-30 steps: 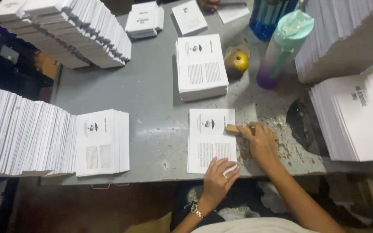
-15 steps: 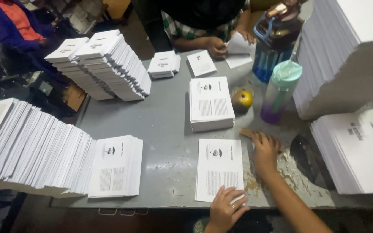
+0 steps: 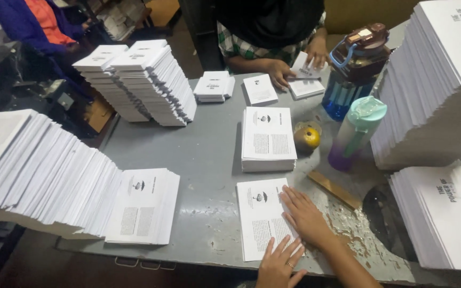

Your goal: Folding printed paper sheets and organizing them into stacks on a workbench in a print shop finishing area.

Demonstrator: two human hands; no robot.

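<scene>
A folded white printed sheet (image 3: 260, 213) lies flat on the grey table (image 3: 198, 154) near its front edge. My right hand (image 3: 305, 216) rests palm down on the sheet's right side with fingers spread. Fingers apart, my left hand (image 3: 279, 264) presses on the sheet's lower right corner. Just right of my right hand a wooden stick (image 3: 334, 189) lies on the table, not held. Behind the sheet stands a short stack of folded sheets (image 3: 268, 138).
Tall leaning stacks of sheets stand at the left (image 3: 49, 176), back left (image 3: 145, 80) and right (image 3: 438, 85). A yellow fruit (image 3: 308, 138), a teal-lidded bottle (image 3: 356, 133) and a blue bottle (image 3: 350, 69) stand at the right. Across the table a person's hand (image 3: 281, 72) handles sheets.
My right hand has let go of the wooden stick and moved left onto the sheet. My left hand has come up onto the sheet's corner. The view has tilted upward.
</scene>
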